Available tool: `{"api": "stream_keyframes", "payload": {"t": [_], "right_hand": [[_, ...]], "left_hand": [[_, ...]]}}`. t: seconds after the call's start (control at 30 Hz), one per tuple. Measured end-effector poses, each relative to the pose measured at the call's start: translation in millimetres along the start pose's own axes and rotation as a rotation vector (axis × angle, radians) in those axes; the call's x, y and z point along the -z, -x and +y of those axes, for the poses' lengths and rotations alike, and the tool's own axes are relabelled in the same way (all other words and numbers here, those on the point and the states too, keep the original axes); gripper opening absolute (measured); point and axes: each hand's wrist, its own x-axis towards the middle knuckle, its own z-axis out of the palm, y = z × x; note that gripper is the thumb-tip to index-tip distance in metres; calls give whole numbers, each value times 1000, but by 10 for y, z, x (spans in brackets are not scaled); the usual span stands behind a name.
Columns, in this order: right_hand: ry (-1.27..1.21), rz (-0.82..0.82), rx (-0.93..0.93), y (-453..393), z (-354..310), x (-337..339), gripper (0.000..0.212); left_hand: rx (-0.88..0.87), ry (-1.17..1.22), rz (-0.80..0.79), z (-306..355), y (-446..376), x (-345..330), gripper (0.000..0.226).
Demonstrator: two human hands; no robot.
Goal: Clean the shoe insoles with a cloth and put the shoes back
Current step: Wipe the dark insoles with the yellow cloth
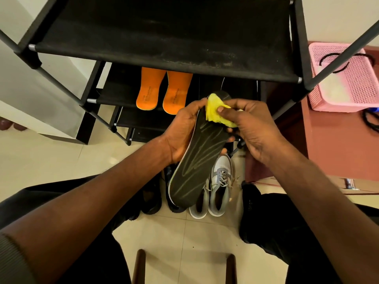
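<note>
The left hand point(184, 130) grips a dark insole point(200, 154) along its left edge, fingers curled under it and thumb over the rim near the top, holding it tilted in the air in front of a black shoe rack point(164, 37). The insole bears pale streaks along its length. The right hand point(252, 130) pinches a yellow cloth point(215, 114) between thumb and fingers and presses it against the upper end of the insole, where the cloth covers part of the toe area. Just below the lower end of the insole, a pair of grey shoes point(217, 191) with laces stands on the tiled floor point(184, 242), side by side and touching. To their left, partly hidden by the insole and the left forearm, stand dark shoes point(151, 197). On a lower shelf of the rack lie two orange insoles point(164, 91), side by side, printed faces up. A pink basket point(344, 78) sits to the right of the rack, on a reddish-brown surface.
</note>
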Motion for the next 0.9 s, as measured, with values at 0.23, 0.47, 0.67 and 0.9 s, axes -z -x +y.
{"api": "stream_keyframes", "payload": {"t": [0.23,0.47,0.67,0.9], "right_hand": [[403,480,258,-115,40,170,26],[835,326,490,-23,151,-12,23],[748,373,549,18,133,-56,16],[918,175,832,140,126,-127,21]], "left_hand": [[-28,-29,-124,-1,-38,102,68],[-139,-54,20,5,6,-31,48],[-99,-23,-23,-21,21,-89,60],[-188,98,39,30,66,-160,67]]}}
